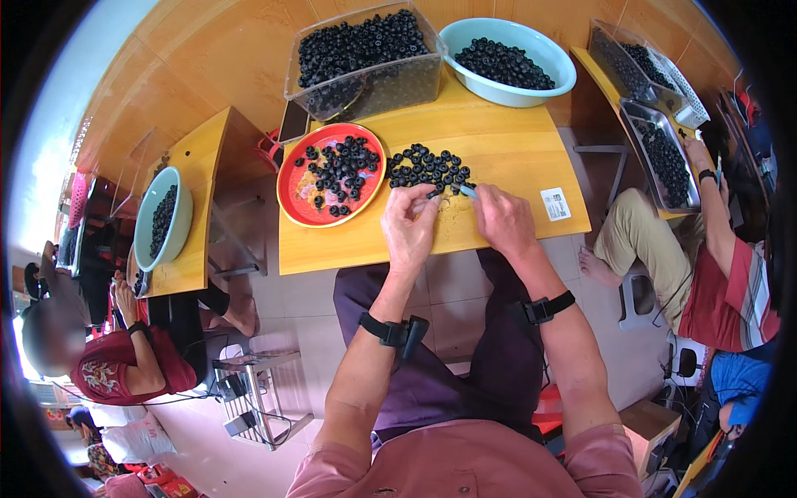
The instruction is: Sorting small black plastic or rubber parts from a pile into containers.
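Small round black parts (422, 166), some with a ring-like hole, lie in a loose pile on the yellow table (515, 166) just beyond my hands. My left hand (409, 224) is closed in a pinch, with a small black part at its fingertips, partly hidden. In my right hand (505, 217) is a slim light-blue tool (468, 192), its tip directed at the left fingertips. The tool's kind is too small to make out. Left of the pile, a red round tray (290, 199) with a patterned bottom carries more black parts.
A clear plastic bin (374, 90) and a light-blue basin (506, 93), both full of black parts, stand at the table's far edge. A white label (555, 204) is stuck on the right side. People work at side tables, left (199, 191) and right (610, 83).
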Tool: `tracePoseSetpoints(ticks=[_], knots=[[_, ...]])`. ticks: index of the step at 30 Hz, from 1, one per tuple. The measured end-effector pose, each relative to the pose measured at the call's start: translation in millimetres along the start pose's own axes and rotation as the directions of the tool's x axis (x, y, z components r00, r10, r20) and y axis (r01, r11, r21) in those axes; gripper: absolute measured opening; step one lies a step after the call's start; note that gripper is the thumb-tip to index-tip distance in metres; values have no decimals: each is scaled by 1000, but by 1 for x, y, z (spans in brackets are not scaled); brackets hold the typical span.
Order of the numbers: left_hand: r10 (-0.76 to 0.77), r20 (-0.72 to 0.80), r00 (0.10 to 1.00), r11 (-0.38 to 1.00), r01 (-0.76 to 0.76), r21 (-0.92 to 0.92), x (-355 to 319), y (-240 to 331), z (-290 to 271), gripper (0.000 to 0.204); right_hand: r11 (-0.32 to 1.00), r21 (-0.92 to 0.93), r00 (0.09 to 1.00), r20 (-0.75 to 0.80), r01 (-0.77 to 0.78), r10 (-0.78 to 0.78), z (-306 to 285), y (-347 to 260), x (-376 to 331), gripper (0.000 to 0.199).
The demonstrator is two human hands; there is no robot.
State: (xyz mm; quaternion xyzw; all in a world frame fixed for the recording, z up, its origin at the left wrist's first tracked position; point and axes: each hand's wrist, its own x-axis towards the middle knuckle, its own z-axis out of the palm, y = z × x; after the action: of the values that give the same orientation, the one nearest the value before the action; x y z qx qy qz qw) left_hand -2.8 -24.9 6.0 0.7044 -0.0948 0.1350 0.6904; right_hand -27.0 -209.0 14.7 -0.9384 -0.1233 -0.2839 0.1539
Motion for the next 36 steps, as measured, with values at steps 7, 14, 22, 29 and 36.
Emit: tracePoseSetpoints(ticks=[7,14,22,29,36], knots=[[181,-157,971,925,-114,361,33,22,-48,19,998,-33,998,-18,-57,56,2,3,-2,14],[354,154,923,659,-363,659,66,43,-71,24,998,-38,998,-28,-54,53,4,2,1,13],[131,391,911,623,-383,682,30,12,-19,29,998,-13,998,-39,-53,53,4,0,0,11],[81,334,939,742,-280,609,17,7,-14,30,997,14,997,-22,-77,77,1,-1,0,11],[89,295,951,753,-258,606,14,11,-3,24,996,7,996,8,-86,86,1,1,0,12]])
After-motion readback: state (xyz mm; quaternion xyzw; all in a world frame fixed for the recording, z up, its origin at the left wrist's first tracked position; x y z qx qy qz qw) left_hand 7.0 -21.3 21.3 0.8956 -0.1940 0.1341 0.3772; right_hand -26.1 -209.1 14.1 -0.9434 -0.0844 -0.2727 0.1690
